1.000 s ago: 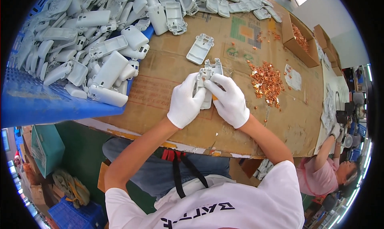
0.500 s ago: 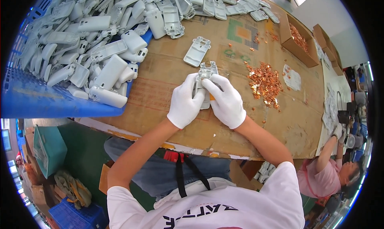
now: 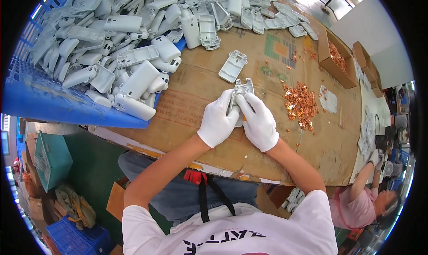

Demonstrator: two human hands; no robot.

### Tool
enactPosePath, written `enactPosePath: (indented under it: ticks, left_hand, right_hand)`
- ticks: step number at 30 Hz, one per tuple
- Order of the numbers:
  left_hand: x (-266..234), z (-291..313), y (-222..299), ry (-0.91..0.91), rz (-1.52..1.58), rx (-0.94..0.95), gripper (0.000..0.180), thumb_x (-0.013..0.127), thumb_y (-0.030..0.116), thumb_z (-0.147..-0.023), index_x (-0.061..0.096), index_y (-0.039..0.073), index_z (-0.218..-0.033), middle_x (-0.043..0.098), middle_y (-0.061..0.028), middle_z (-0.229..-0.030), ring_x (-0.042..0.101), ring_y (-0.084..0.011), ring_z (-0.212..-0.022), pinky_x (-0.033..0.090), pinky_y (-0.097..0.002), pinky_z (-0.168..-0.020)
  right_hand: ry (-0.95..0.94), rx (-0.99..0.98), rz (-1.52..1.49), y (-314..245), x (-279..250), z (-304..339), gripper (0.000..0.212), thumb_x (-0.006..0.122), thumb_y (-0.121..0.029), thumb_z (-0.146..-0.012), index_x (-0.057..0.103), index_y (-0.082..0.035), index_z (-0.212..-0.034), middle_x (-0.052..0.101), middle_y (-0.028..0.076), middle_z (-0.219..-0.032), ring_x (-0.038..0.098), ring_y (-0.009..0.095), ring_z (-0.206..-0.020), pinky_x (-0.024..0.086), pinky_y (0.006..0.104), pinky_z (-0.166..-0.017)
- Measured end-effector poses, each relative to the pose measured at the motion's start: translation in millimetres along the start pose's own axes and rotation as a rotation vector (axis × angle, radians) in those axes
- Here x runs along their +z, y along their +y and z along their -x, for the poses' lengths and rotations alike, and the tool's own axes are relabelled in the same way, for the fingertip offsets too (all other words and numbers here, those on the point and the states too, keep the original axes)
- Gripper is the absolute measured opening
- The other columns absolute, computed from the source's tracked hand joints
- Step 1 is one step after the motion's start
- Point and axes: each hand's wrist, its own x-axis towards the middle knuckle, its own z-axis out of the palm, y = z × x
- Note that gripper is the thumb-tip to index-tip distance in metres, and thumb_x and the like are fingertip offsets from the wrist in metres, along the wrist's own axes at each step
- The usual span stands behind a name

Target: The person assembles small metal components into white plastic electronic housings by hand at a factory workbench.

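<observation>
Both my hands wear white gloves and meet over a pale grey plastic housing (image 3: 243, 86) at the middle of the table. My left hand (image 3: 218, 117) grips its left side with the fingers wrapped round it. My right hand (image 3: 258, 123) is closed on the same housing from the right, thumb and fingertips pressed onto its face. What the right fingertips may pinch is hidden. Just beyond lies a second grey housing (image 3: 233, 66), open side up. A heap of small copper-coloured metal pieces (image 3: 300, 104) is to the right of my hands.
A blue crate (image 3: 80, 108) piled with grey housings (image 3: 133, 54) stands at the left, and more spill across the far table. Cardboard boxes (image 3: 327, 59) line the far right, one holding copper pieces. A co-worker in pink (image 3: 356, 206) is at the right. Cardboard (image 3: 187, 85) covers the tabletop.
The whole view has shifted, so the table and things appear a little lower and farther right. My hands keep their hold on the housing, with the fingers slightly moved.
</observation>
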Motion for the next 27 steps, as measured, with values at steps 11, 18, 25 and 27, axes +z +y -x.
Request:
enactPosePath:
  ticks: [11,18,25,27]
  left_hand:
    - [1.7,-0.7,-1.2,0.004,-0.077,0.086,0.033,0.057,0.006,-0.089,0.056,0.004,-0.122,0.067,-0.0245,-0.099,0.066,-0.042,-0.09,0.053,-0.0471,-0.073]
    - [-1.2,2.6,0.0,0.019,-0.073,0.049,0.035,0.055,0.004,-0.087,0.057,0.002,-0.122,0.068,-0.0218,-0.096,0.068,-0.0379,-0.087,0.054,-0.0426,-0.074]
    - [-1.0,3.3,8.5,-0.018,-0.059,-0.028,0.035,0.056,0.005,-0.088,0.056,0.003,-0.123,0.068,-0.0207,-0.094,0.068,-0.0373,-0.085,0.053,-0.0423,-0.072]
    - [-0.8,5.2,4.3,-0.012,-0.065,-0.024,0.034,0.056,0.005,-0.088,0.056,0.003,-0.123,0.068,-0.0208,-0.093,0.068,-0.0378,-0.085,0.053,-0.0426,-0.071]
  right_hand:
    - [-0.101,-0.019,-0.015,3.2,-3.6,1.6,0.041,0.056,-0.006,-0.085,0.055,0.003,-0.125,0.051,0.017,-0.115,0.058,0.034,-0.091,0.051,0.0421,-0.077]
    - [0.048,-0.069,-0.119,4.1,0.9,5.0,0.048,0.061,0.003,-0.079,0.056,0.004,-0.127,0.054,0.015,-0.115,0.059,0.034,-0.097,0.051,0.0405,-0.084]
    - [-0.008,-0.05,-0.065,2.9,-1.4,5.2,0.047,0.062,-0.001,-0.079,0.057,0.004,-0.125,0.054,0.014,-0.112,0.059,0.032,-0.092,0.052,0.0395,-0.078]
    - [-0.035,-0.029,-0.075,1.5,-0.7,3.9,0.048,0.062,0.004,-0.077,0.057,0.004,-0.125,0.054,0.015,-0.113,0.059,0.033,-0.094,0.052,0.0404,-0.081]
